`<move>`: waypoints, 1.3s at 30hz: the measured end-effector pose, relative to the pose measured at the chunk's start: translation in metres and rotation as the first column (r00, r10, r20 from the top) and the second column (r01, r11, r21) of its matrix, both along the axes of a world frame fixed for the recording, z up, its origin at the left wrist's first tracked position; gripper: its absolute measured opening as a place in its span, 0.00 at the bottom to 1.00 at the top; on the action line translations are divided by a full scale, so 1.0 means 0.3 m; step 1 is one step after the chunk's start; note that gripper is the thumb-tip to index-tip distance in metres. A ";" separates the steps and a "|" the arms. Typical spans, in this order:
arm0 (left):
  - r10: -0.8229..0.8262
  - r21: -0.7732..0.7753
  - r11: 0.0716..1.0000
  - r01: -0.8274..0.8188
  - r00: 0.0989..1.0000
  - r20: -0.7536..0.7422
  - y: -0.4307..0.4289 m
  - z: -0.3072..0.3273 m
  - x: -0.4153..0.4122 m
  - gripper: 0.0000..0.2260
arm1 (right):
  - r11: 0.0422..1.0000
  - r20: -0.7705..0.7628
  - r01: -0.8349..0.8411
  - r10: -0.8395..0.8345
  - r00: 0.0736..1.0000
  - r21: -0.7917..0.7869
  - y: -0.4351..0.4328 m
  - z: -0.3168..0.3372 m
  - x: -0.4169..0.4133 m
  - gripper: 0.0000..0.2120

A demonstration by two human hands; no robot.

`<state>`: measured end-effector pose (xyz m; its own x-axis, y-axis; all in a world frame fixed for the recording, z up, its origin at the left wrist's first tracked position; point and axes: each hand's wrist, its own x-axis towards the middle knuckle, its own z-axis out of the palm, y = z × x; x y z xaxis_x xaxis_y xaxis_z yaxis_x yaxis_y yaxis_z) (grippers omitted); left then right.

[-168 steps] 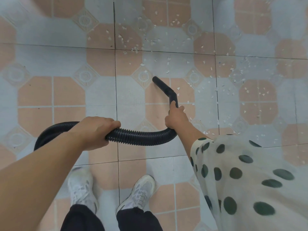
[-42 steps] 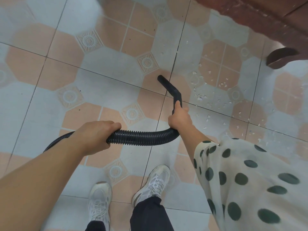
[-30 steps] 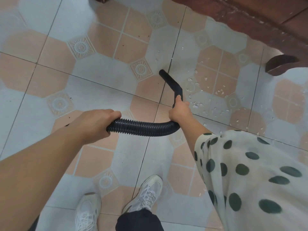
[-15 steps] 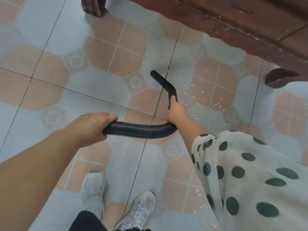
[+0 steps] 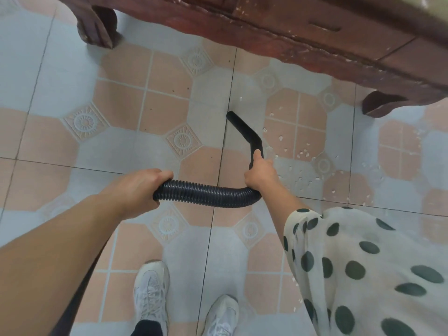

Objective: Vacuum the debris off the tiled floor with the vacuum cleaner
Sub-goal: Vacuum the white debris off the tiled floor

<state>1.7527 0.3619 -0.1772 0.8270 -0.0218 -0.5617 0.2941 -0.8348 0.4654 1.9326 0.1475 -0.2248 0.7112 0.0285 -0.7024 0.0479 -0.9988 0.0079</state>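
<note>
A black ribbed vacuum hose (image 5: 206,194) curves between my hands. My left hand (image 5: 138,190) grips the hose from above. My right hand (image 5: 260,172) holds the bent black nozzle tube (image 5: 244,130) near its base. The nozzle tip points at a tile seam on the pink-and-grey tiled floor (image 5: 121,93). Small white debris flakes (image 5: 300,154) lie scattered on the tiles to the right of the nozzle. The vacuum cleaner body is out of view.
A dark red wooden furniture piece (image 5: 291,32) spans the top, with one carved leg (image 5: 97,27) at the upper left and another (image 5: 380,104) at the right. My white sneakers (image 5: 151,294) stand at the bottom. A polka-dot sleeve (image 5: 363,270) covers my right arm.
The view has moved forward toward the furniture, which now fills more of the top. The nozzle has swung left of the debris patch. Both hands keep their hold.
</note>
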 end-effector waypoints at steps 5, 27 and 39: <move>-0.023 -0.010 1.000 0.024 0.999 0.039 0.023 -0.017 0.058 0.12 | 0.999 0.032 0.049 -0.048 0.998 -0.013 0.024 0.000 0.055 0.35; -0.205 -0.029 0.978 0.205 0.978 -0.033 -0.181 -0.038 0.004 0.12 | 0.985 0.035 0.151 -0.149 0.988 -0.080 -0.241 0.002 -0.095 0.38; -0.243 -0.081 0.967 0.240 0.970 -0.027 -0.415 -0.073 0.037 0.12 | 0.972 0.095 0.217 -0.209 0.973 -0.086 -0.501 -0.005 -0.064 0.37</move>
